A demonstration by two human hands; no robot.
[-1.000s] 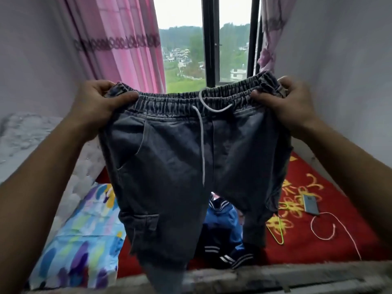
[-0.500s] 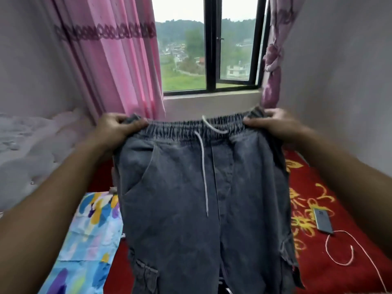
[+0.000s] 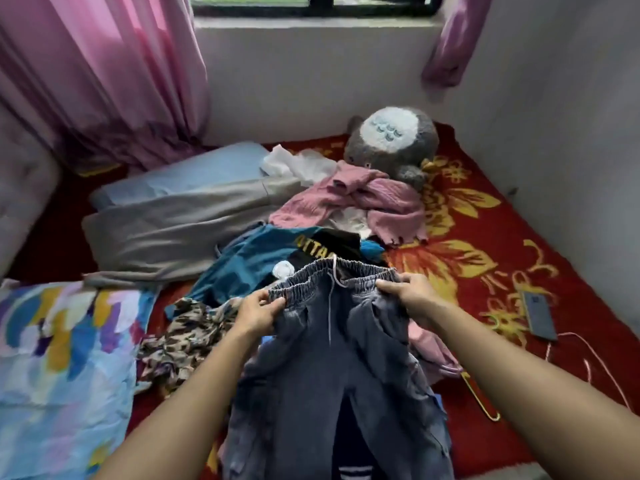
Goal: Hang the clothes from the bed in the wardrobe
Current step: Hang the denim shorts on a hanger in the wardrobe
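Observation:
Grey denim jogger trousers [image 3: 332,368] with an elastic waistband and a white drawstring hang low over the bed. My left hand [image 3: 258,311] grips the left end of the waistband and my right hand [image 3: 410,299] grips the right end. Behind them lies a heap of clothes on the red bed cover [image 3: 485,244]: a teal and black shirt [image 3: 263,258], a pink knitted top [image 3: 363,202], a leopard-print garment [image 3: 187,337] and a grey garment [image 3: 180,226]. A yellow hanger [image 3: 479,398] lies on the cover at the right, partly under pink cloth.
A grey plush toy [image 3: 394,140] sits at the head of the bed under the window. A phone [image 3: 538,315] with a white cable [image 3: 588,365] lies at the right. A colourful pillow [image 3: 59,368] is at the left, pink curtains [image 3: 104,74] behind.
I have lowered the trousers from window height down to just above the clothes heap, and my view has tipped down from the window to the bed. Both hands keep the waistband.

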